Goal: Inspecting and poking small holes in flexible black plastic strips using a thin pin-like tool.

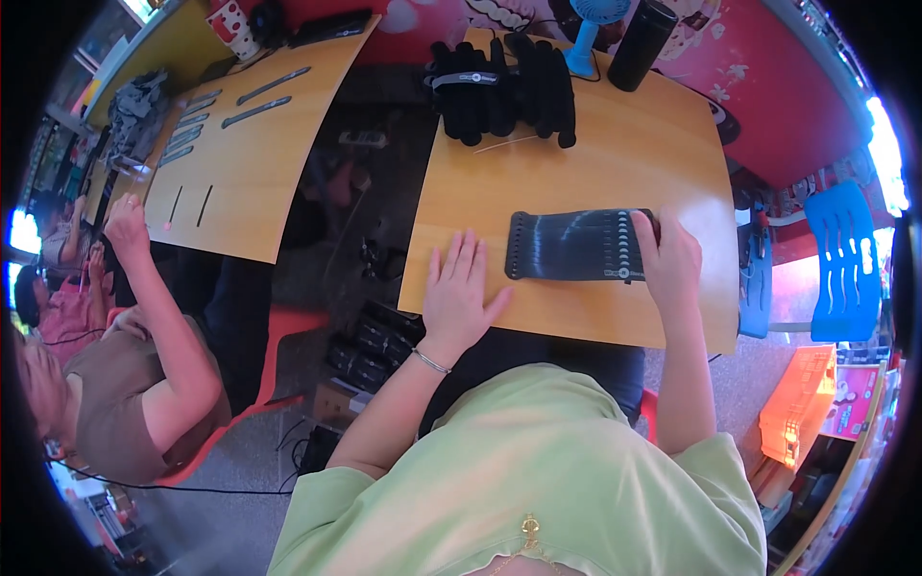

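My left hand (pixel 461 296) lies flat on the wooden table (pixel 615 125), fingers stretched and slightly spread, holding nothing. To its right is a flat black panel of what look like overlapping strips (pixel 565 246), with small round marks down its left end and a row of pale crescents near the right end. My right hand (pixel 670 257) is closed over that right end, thumb on top; its other fingertips are partly hidden. At the far side of the table lies a pile of black bundled straps (pixel 471 91), one with a grey band across it.
A blue fan (pixel 586 36) and a black cylinder (pixel 642 46) stand at the far right. On the left, a co-worker sits at another table (pixel 252 206) with grey strips (pixel 257 112). Blue chairs (pixel 841 259) and an orange crate (pixel 799 405) are at right.
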Demonstrator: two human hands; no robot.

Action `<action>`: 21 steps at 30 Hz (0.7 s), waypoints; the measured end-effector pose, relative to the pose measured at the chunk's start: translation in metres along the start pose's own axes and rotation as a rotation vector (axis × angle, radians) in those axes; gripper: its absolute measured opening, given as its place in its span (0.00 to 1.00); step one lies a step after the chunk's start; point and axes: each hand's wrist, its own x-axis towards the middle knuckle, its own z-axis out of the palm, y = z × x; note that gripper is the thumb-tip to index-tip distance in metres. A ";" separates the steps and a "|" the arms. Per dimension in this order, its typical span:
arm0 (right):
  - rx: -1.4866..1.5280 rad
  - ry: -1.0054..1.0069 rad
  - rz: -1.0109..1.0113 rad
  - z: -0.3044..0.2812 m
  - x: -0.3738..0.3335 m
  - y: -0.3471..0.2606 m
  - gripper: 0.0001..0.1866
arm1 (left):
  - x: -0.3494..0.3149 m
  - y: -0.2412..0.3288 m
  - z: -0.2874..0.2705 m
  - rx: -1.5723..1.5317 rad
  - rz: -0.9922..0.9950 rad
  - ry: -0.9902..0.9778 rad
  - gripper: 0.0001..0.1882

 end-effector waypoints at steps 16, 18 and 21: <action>0.223 0.096 -0.110 -0.069 -0.026 -0.020 0.12 | 0.008 -0.006 -0.016 -0.565 -0.156 -0.096 0.29; 0.259 0.052 -0.116 -0.066 -0.029 -0.017 0.13 | 0.006 -0.022 -0.004 -1.059 -0.166 -0.051 0.30; 0.393 0.037 -0.077 -0.056 -0.032 -0.013 0.14 | 0.008 0.013 -0.026 -1.695 -0.369 -0.018 0.29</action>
